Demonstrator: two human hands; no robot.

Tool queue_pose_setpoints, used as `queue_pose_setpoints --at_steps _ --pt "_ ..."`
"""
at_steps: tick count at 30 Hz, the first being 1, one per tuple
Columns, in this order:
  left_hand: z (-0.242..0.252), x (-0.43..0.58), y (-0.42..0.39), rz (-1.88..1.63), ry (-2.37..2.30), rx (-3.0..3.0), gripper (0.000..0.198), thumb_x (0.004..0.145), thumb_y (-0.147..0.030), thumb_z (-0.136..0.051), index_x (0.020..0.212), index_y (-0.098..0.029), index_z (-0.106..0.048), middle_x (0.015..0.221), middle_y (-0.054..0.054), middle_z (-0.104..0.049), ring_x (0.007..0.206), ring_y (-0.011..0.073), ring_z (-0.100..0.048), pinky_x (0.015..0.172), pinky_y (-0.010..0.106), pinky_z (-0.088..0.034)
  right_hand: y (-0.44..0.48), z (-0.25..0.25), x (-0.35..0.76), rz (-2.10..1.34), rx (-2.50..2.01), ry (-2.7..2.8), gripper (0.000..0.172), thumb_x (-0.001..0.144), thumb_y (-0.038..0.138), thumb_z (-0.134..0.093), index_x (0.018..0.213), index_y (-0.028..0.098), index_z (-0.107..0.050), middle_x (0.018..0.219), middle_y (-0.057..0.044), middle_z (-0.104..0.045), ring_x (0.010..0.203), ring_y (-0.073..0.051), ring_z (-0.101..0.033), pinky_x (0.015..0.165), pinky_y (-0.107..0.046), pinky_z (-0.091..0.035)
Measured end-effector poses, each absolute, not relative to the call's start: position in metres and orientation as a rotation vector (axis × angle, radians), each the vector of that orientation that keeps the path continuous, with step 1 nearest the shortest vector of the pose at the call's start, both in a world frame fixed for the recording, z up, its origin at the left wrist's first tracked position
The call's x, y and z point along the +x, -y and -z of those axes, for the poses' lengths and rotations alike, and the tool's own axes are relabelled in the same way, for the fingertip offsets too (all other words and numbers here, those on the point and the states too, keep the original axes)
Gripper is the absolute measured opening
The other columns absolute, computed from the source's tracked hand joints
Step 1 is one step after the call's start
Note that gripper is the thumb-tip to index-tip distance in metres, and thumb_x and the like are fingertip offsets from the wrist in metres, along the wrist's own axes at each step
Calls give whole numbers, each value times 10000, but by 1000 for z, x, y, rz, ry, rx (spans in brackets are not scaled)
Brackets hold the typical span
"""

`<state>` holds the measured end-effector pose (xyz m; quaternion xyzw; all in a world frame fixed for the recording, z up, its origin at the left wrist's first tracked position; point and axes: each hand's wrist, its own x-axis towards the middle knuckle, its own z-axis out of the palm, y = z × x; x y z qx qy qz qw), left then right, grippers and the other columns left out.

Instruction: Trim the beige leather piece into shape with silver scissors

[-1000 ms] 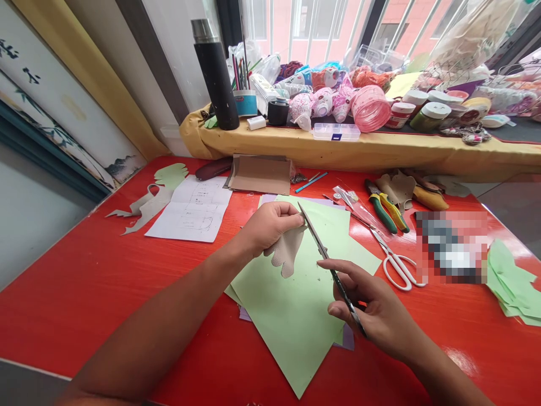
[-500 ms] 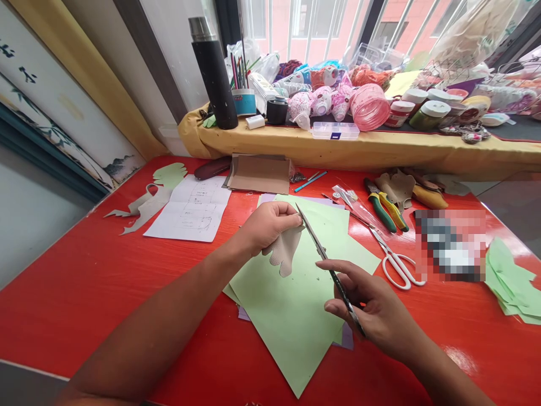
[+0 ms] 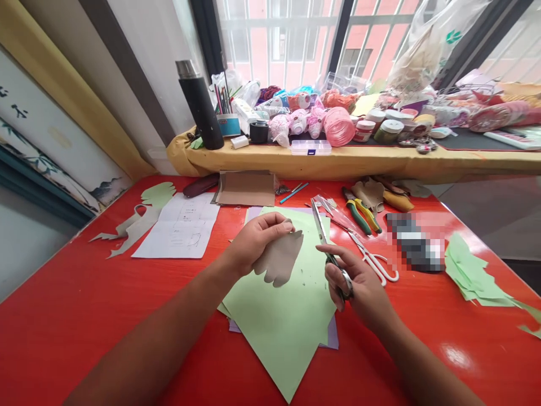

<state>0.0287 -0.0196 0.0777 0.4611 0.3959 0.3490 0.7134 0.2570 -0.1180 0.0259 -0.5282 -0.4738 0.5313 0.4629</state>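
Between the thumb and fingers of my left hand [image 3: 267,237] is a grey-beige cut piece [image 3: 279,258], probably leather, with a scalloped lower edge. My right hand [image 3: 355,277] grips a pair of scissors [image 3: 333,256] by the dark handles; the blades point up and away and look closed. A small gap separates the blades from the cut piece. Below both hands lies a stack of light green paper sheets [image 3: 274,332], with purple paper [image 3: 332,332] showing at its edges. A few tiny scraps are scattered on the top green sheet.
White-handled scissors [image 3: 374,262] and green-yellow pliers [image 3: 361,214] lie right of the stack. A sheet with drawn outlines [image 3: 177,228] and offcuts [image 3: 137,228] lie left. Green paper scraps [image 3: 469,270] are at far right. A sill [image 3: 253,162] crowded with jars and a black flask [image 3: 203,107] borders the back.
The scissors have moved away from the cut piece and turned more upright. My left hand has turned the piece, so its broad smooth face shows. The whole view has shifted slightly.
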Motion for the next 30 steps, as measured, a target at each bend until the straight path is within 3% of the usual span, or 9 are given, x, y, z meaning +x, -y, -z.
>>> queue_pose_setpoints --at_steps 5,9,12,14,16,23,28,30 --pt "-80 45 44 -734 -783 955 433 722 -517 -937 827 -189 -675 824 9 -673 689 134 -589 590 248 -450 117 -27 246 -1410 -1186 1126 593 905 650 -794 1281 208 -672 605 100 -542 361 -117 -542 404 -236 -360" --pt "-77 56 58 -743 -808 953 473 697 -550 -950 804 -188 -666 815 11 -673 682 138 -571 613 263 -457 118 -29 240 -1444 -1134 1126 471 853 632 -837 1001 213 -682 617 79 -589 328 -96 -503 341 -213 -291" --pt "-76 52 59 -733 -795 1012 457 748 -565 -919 853 -188 -684 925 41 -711 761 159 -600 683 282 -468 118 -31 243 -1439 -1109 1115 440 857 609 -843 890 222 -637 558 101 -546 313 -91 -491 340 -198 -267" --pt "-76 46 56 -679 -747 1137 434 779 -551 -906 868 -186 -690 1022 61 -726 863 181 -621 770 296 -470 117 -33 248 -1429 -1099 1110 432 869 604 -834 893 222 -634 519 110 -532 309 -91 -483 352 -192 -261" --pt "-74 38 54 -572 -726 1225 442 760 -542 -924 899 -186 -703 962 45 -698 874 189 -606 800 305 -454 117 -34 253 -1420 -1091 1104 431 880 613 -820 916 223 -639 479 118 -519 298 -88 -453 356 -191 -249" --pt "-62 26 60 -574 -797 1178 466 761 -542 -920 887 -192 -639 836 8 -644 761 163 -571 692 279 -412 117 -33 257 -1466 -1082 1111 445 886 629 -809 953 221 -645 469 107 -558 281 -86 -414 330 -194 -255" --pt "-62 19 62 -612 -829 1108 439 768 -509 -918 1028 -197 -752 931 49 -741 820 186 -638 735 294 -470 120 -35 258 -1458 -1096 1132 401 928 590 -787 993 213 -666 391 120 -504 293 -87 -392 378 -199 -247" --pt "-63 17 62 -636 -846 1143 401 777 -501 -909 1004 -195 -784 949 50 -741 838 185 -637 745 291 -480 120 -36 259 -1456 -1111 1144 387 936 576 -786 993 210 -672 387 118 -504 297 -90 -392 391 -208 -260"
